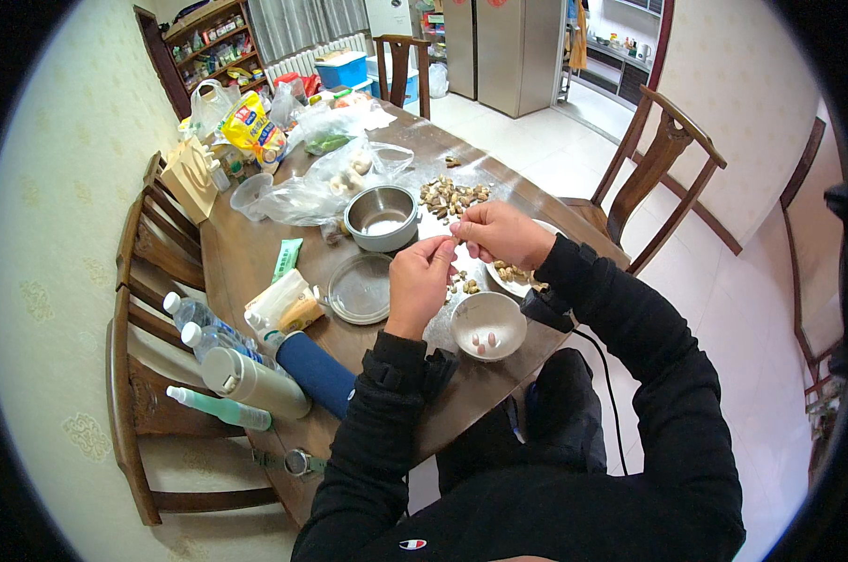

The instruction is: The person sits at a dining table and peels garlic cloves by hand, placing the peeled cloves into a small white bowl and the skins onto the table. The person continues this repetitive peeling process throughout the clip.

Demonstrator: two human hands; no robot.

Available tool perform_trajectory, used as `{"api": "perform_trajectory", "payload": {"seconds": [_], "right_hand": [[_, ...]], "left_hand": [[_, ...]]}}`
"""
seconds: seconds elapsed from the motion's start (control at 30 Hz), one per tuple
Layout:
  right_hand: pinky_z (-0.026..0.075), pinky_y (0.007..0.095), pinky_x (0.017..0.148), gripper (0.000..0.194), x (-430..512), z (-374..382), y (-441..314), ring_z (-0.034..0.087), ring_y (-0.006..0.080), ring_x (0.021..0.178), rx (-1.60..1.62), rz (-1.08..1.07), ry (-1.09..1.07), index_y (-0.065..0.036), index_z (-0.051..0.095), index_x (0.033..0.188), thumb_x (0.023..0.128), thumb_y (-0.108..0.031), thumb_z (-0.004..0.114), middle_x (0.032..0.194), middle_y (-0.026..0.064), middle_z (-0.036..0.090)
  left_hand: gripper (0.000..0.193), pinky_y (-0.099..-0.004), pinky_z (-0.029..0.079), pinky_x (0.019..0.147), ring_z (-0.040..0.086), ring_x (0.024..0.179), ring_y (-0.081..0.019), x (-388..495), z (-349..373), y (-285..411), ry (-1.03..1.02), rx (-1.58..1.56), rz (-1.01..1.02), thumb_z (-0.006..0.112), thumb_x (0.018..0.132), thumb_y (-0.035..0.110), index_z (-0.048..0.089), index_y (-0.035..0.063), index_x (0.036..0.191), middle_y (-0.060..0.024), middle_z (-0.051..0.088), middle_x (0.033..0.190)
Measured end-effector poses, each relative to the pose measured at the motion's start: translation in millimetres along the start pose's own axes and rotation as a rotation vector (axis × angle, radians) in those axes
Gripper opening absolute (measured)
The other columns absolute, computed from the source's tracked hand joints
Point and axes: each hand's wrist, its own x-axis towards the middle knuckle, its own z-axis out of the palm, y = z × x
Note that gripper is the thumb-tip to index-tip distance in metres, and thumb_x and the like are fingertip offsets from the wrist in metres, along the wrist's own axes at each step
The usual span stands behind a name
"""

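Note:
My left hand and my right hand meet above the table, fingertips pinched together around something small, likely a peanut, mostly hidden by the fingers. Just below them stands a white bowl with several pinkish peanut kernels inside. Partly under my right forearm is a white plate of unshelled peanuts. Beyond my hands lies a pile of brownish shells, and a few more pieces rest between the bowl and my left hand.
A metal pot and a clear round lid are left of my hands. Further left are a tissue pack, plastic bottles, a beige flask, a blue cylinder and a wristwatch. Plastic bags lie behind the pot.

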Motion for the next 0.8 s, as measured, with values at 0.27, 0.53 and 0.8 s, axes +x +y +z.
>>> {"api": "perform_trajectory", "payload": {"seconds": [0.27, 0.53, 0.8], "right_hand": [[0.049, 0.0224, 0.06, 0.012, -10.4, -4.3, 3.2, 0.064, 0.0081, 0.071, 0.271, 0.059, -0.021, -0.002, 0.065, 0.1, 0.1, -0.013, 0.063, 0.084, 0.0025, 0.068], [0.052, 0.0213, 0.062, 0.012, -36.0, -7.5, 4.1, 0.063, 0.0076, 0.067, -0.026, 0.022, -0.003, 0.0, 0.067, 0.102, 0.101, -0.012, 0.065, 0.081, 0.0026, 0.069], [0.052, 0.0215, 0.058, 0.026, -60.6, -3.1, 12.6, 0.066, 0.0086, 0.063, -0.245, 0.029, -0.147, 0.0, 0.068, 0.105, 0.107, -0.024, 0.06, 0.079, 0.0032, 0.072]], "left_hand": [[0.027, -0.024, 0.05, 0.058, 0.06, 0.066, -0.0082, 0.2, 0.8, 1.8, 0.006, -0.014, -0.015, 0.064, 0.104, 0.018, 0.074, -0.0062, 0.111, -0.0039, 0.07, 0.083], [0.03, -0.0242, 0.05, 0.055, 0.062, 0.062, -0.0077, 0.9, 1.2, -5.5, -0.024, -0.039, -0.048, 0.065, 0.103, 0.022, 0.075, -0.0048, 0.113, -0.0047, 0.071, 0.08], [0.031, -0.0212, 0.041, 0.061, 0.05, 0.068, -0.0048, 1.0, -1.8, -4.6, -0.158, -0.133, -0.125, 0.058, 0.108, 0.023, 0.073, -0.0033, 0.11, 0.0035, 0.06, 0.08]]}}
